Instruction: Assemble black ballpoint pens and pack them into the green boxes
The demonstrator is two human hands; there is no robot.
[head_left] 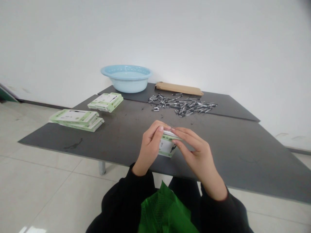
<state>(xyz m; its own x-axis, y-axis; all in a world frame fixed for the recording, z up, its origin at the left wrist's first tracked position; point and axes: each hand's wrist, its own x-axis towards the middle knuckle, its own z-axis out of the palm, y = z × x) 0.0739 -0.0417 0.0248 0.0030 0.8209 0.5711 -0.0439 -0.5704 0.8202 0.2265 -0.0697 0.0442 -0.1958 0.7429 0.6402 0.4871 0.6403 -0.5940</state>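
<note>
Small box (pixel 167 145) pinched between left hand (pixel 148 147) and right hand (pixel 194 152), fingers curled closed, above table edge (pixel 121 139).

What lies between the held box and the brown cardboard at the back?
Head view: a heap of small metal pieces lies between the box and the cardboard.

The left hand (pixel 149 145) and right hand (pixel 196 155) are bare from the wrist out. Each arm wears a long black sleeve. The left sleeve (pixel 139 184) and right sleeve (pixel 218 207) end in plain cuffs by the near edge of the surface (pixel 243 145). Below that edge the clothing is also black and matte, with bright green mesh-textured fabric (pixel 165 210) bunched between the sleeves.
</note>
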